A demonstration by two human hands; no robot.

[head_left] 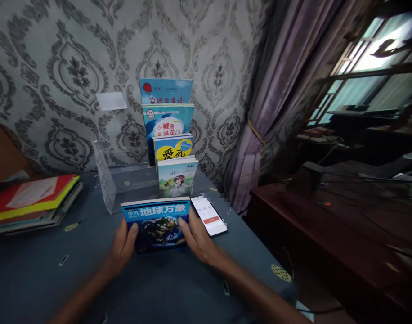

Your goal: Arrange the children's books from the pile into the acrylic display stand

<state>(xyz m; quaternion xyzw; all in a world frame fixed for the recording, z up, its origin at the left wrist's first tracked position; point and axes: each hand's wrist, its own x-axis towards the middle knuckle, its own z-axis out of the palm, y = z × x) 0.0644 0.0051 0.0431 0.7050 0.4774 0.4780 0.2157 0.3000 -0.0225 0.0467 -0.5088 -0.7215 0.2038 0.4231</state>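
A blue book with a picture of the Earth on its cover (158, 229) is held by both hands above the table, its front facing me and its top edge tipped away. My left hand (122, 240) grips its left side, thumb on the cover. On the right side, my right hand (195, 234) grips it the same way; the fingers behind the book are hidden. Just beyond stands a clear stepped book rack (106, 180). Its right half holds several upright books, among them a pale green one (175, 182) in front and a blue one (165, 87) at the back.
A lit phone (211, 216) showing a timer lies right of the book. At the left is a stack of red and yellow books or folders (30, 198). Patterned wallpaper (78, 67) rises behind the table, and a tied purple curtain (260, 121) hangs beside a dark red desk (314, 225).
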